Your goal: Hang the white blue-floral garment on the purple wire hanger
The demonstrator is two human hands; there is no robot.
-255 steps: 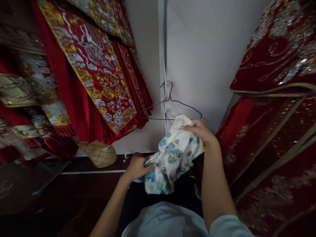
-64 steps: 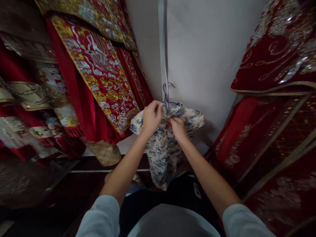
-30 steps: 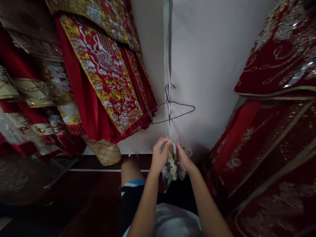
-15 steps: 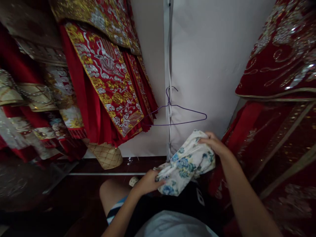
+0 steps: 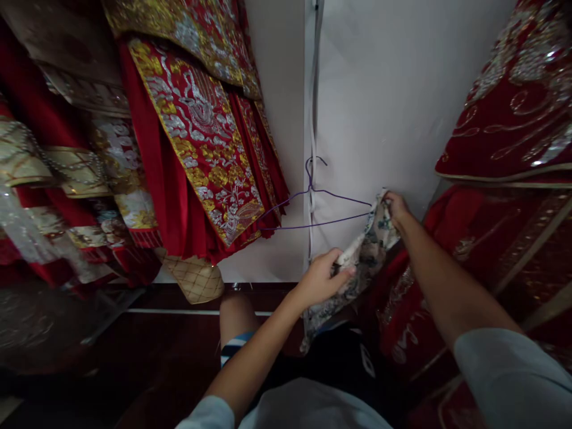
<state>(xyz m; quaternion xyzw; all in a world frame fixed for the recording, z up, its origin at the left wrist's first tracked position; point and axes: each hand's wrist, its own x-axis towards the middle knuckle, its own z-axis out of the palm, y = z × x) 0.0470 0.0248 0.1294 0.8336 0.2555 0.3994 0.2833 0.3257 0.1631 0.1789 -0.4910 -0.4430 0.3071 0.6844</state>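
A white garment with a blue floral print (image 5: 353, 277) hangs between my two hands; its exact kind cannot be made out. My right hand (image 5: 395, 210) pinches its upper edge, beside the right end of a purple wire hanger (image 5: 330, 224). The hanger's right tip meets the cloth there, and whether it is inside the garment I cannot tell. Lower and to the left, my left hand (image 5: 324, 277) grips the garment's edge between thumb and fingers. The hanger hangs by its hook near a white cord (image 5: 313, 128) on the wall.
Red embroidered garments (image 5: 201, 137) with gold and silver hang on the left. More red beaded garments (image 5: 504, 125) hang close to my right arm. A beige quilted piece (image 5: 192, 277) hangs low at the left, above a dark floor (image 5: 147, 339). The pale wall (image 5: 370, 89) stands ahead.
My right hand has risen with the garment to the hanger's right end. My left hand has moved up and right, and the cloth is now stretched upward, its lower part hanging down.
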